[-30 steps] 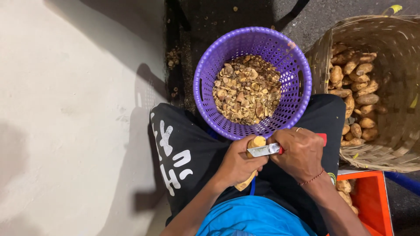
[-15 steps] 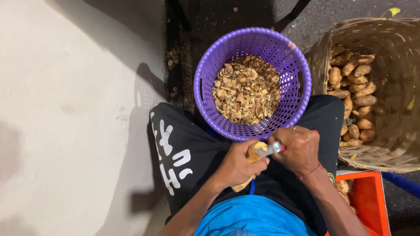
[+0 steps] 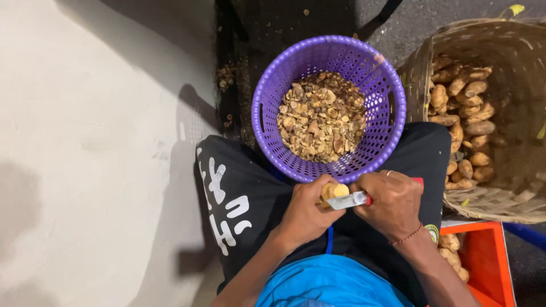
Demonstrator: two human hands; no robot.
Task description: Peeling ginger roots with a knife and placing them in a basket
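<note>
My left hand (image 3: 307, 213) grips a small yellowish root piece (image 3: 334, 190), its cut end showing just above my fingers. My right hand (image 3: 392, 202) holds a short knife (image 3: 350, 200) with a red handle end, and the blade lies across the root. Both hands work over my lap, right below the near rim of a purple plastic basket (image 3: 261, 108) filled with brown peelings and cut bits.
A woven basket (image 3: 489, 199) of whole tan roots stands at the right. An orange crate (image 3: 486, 261) with a few more roots sits at the lower right. Pale concrete floor spreads to the left; dark ground lies beyond the purple basket.
The knife blade has shifted across the root piece, and the root now sits higher in my left hand with its cut face showing. The baskets have not moved.
</note>
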